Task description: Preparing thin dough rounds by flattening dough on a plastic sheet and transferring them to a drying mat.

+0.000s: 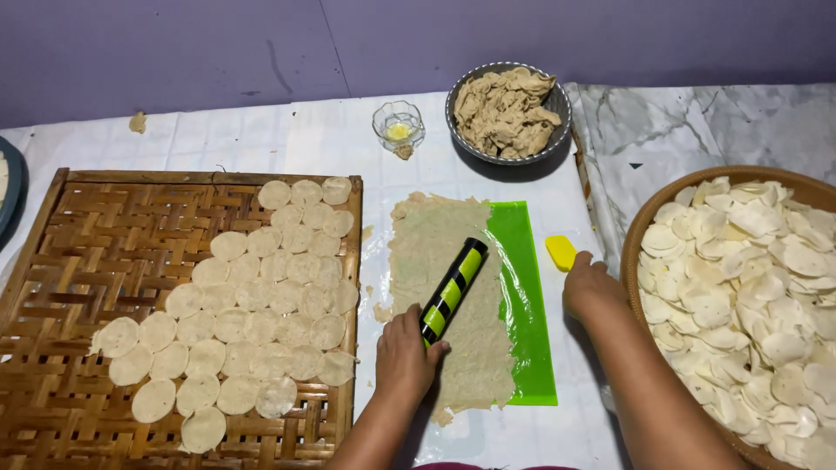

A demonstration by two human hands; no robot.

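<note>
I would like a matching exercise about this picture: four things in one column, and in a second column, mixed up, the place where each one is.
Things:
1. black and green roller
2. cut dough rounds
3. yellow tool
4. dough scraps

Places:
A. in the grey bowl at the back
B. under the left hand, on the flattened dough sheet
C. by the right hand, beside the green mat
D. laid out on the woven bamboo tray

Pairs: 1-B, 2-D, 3-C, 4-A
</note>
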